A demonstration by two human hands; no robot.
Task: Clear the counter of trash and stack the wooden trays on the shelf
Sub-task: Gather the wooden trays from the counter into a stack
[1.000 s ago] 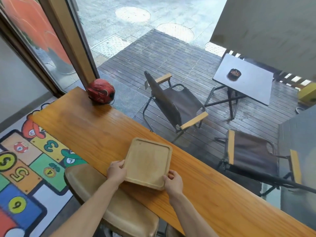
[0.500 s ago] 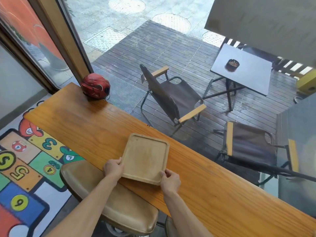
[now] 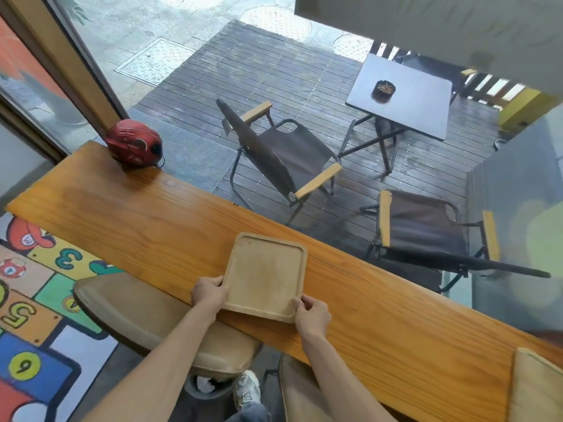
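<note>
My left hand (image 3: 208, 293) and right hand (image 3: 311, 312) grip the wooden tray's (image 3: 265, 277) near corners; it extends away between them.

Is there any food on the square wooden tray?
No, the square wooden tray is bare, gripped by the left hand and right hand.

Single head view, above the counter (image 3: 128, 214), angled down, facing the window, close
</note>
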